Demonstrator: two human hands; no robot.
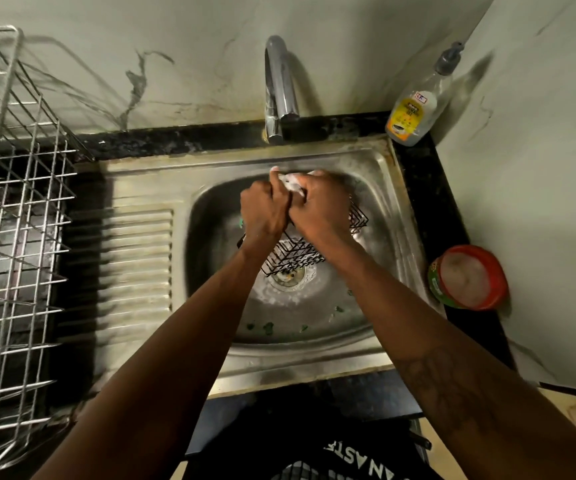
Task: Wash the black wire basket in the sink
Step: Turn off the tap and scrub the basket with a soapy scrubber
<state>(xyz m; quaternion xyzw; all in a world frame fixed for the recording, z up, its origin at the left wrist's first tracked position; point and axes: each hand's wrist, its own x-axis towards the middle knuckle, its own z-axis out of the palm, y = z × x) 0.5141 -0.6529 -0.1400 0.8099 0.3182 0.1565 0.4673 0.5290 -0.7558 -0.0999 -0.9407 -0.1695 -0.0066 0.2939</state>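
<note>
Left hand and right hand are scrubbing one black wire basket in the sink.
Basket is sitting tilted over the drain; left hand is gripping its rim, right hand is clutching one white foamy wad; one tap and one soap bottle are standing at the counter's back edge.

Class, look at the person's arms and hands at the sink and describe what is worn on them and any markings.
Both arms are bare to the frame's edge: no sleeves, gloves, watch or bracelets show. The left hand and right hand show no rings that I can see. The right forearm bears a dark tattoo-like pattern; the left forearm looks unmarked.
</note>
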